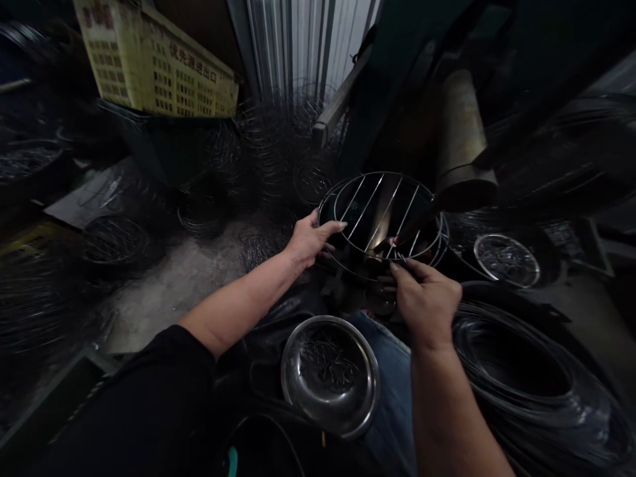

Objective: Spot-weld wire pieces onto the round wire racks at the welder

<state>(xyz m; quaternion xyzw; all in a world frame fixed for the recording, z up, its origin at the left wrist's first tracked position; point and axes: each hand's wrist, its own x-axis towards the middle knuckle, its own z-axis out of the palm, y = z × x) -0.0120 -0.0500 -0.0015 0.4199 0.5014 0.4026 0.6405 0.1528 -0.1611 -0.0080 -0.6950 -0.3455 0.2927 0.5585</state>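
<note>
A round wire rack point(380, 218) with parallel cross wires is held out in front of me, over a metal electrode-like bar of a machine. My left hand point(311, 240) is closed around the rack's left rim, thumb on top. At the near rim, my right hand point(422, 291) is pinched on what looks like a short thin wire point(396, 252), its tip near the bar. The other fingers of that hand are partly hidden below the rack. Below, a shiny steel bowl point(330, 404) with many short wire pieces point(330, 361) rests by my lap.
A thick machine cylinder point(464, 139) hangs just right of the rack. A large wire coil point(517, 358) lies at right, with a metal dish point(507, 260) of small parts behind it. A yellow crate point(189, 79) and wire rings point(263, 152) stand at left and back.
</note>
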